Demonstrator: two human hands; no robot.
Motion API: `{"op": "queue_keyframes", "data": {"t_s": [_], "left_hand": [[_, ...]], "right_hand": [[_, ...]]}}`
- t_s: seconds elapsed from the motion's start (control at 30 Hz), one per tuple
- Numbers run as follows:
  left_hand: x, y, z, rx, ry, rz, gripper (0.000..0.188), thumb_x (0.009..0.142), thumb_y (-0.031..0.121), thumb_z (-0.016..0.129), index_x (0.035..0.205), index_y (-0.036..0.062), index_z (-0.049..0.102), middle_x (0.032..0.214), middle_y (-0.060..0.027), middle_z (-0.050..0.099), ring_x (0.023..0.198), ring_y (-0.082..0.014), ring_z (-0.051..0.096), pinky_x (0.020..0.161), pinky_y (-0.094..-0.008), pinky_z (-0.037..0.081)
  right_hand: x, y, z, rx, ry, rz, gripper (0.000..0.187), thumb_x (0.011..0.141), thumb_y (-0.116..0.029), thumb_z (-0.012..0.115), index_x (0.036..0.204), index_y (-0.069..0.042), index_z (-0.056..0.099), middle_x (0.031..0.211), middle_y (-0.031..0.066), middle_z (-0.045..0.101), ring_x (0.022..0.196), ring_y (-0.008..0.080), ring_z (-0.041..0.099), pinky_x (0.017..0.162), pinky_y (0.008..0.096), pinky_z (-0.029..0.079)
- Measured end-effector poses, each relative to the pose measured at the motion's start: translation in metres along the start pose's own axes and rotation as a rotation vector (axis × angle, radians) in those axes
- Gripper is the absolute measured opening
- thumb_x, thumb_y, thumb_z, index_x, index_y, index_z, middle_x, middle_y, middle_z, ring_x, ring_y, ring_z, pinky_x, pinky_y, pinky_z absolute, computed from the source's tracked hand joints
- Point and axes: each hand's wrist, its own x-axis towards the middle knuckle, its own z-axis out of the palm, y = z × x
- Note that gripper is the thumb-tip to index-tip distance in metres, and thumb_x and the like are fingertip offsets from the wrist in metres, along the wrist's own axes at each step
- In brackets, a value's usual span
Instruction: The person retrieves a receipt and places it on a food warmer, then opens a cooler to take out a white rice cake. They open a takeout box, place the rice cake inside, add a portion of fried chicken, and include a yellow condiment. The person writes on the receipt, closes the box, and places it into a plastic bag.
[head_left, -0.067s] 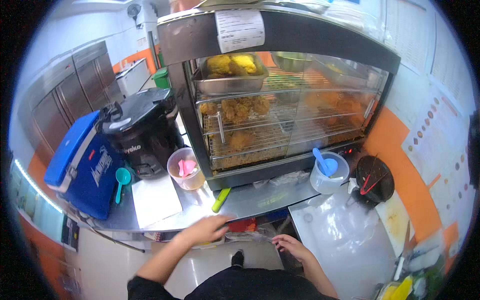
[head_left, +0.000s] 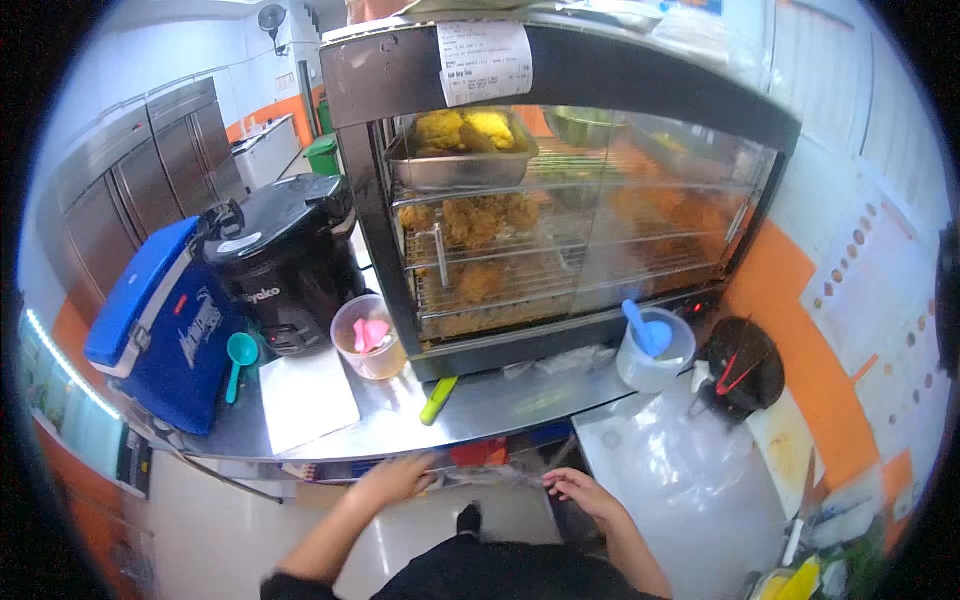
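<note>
My left hand (head_left: 398,479) is over the front edge of the steel counter (head_left: 480,405), its fingers stretched to the right and holding nothing I can see. My right hand (head_left: 580,489) hangs beside the left edge of the steel worktop, fingers loosely bent and apart. Crumpled clear plastic (head_left: 508,473) shows below the counter edge, close to the right fingertips; whether they touch it I cannot tell. A red item (head_left: 480,453) lies between the hands on the lower level. On the counter above the left hand is a lime-green handle (head_left: 438,401), partly under the display warmer.
A glass food warmer (head_left: 385,250) with fried pieces stands ahead. Leftward are a tub (head_left: 341,335) with a pink scoop, white paper (head_left: 308,405), a black cooker (head_left: 285,265) and a blue cooler (head_left: 165,325). Rightward are a tub (head_left: 655,372) with a blue ladle and a black bowl (head_left: 765,375) with red tongs.
My left hand has drawn back toward me and slightly left, away from the counter edge. The right hand stays nearly where it was.
</note>
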Motion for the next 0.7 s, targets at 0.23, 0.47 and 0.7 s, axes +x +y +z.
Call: {"op": "queue_keyframes", "data": {"t_s": [0.23,0.47,0.7], "left_hand": [[-0.070,-0.098,0.164,-0.729,-0.151,-0.648,0.041,0.090,0.029,0.055,0.125,0.0076,0.054,0.117,-0.0195,0.061,0.104,-0.0335,0.061,0.090,-0.0436,0.048],[-0.006,-0.110,0.160,-1.027,-0.127,-0.614,0.043,0.091,0.030,0.054,0.128,0.0084,0.051,0.119,-0.0179,0.060,0.105,-0.0324,0.060,0.090,-0.0436,0.047],[0.038,-0.134,0.131,-1.075,-0.170,-0.530,0.045,0.091,0.031,0.054,0.130,0.0092,0.049,0.121,-0.0164,0.059,0.106,-0.0313,0.060,0.091,-0.0436,0.047]], "right_hand": [[0.004,-0.192,-0.113,-0.337,0.332,-0.522,0.023,0.093,-0.022,0.058,0.109,-0.005,0.062,0.101,0.0026,0.062,0.095,0.0149,0.058,0.088,0.0309,0.045],[0.001,-0.418,-0.153,-0.840,1.003,-1.191,0.025,0.086,-0.006,0.057,0.111,-0.001,0.061,0.112,0.0119,0.062,0.108,0.0224,0.058,0.095,0.0334,0.044],[0.023,-0.549,-0.183,-1.388,1.649,-1.259,0.042,0.082,-0.010,0.054,0.124,-0.004,0.054,0.136,0.0181,0.047,0.123,0.0337,0.047,0.104,0.0421,0.038]]}}
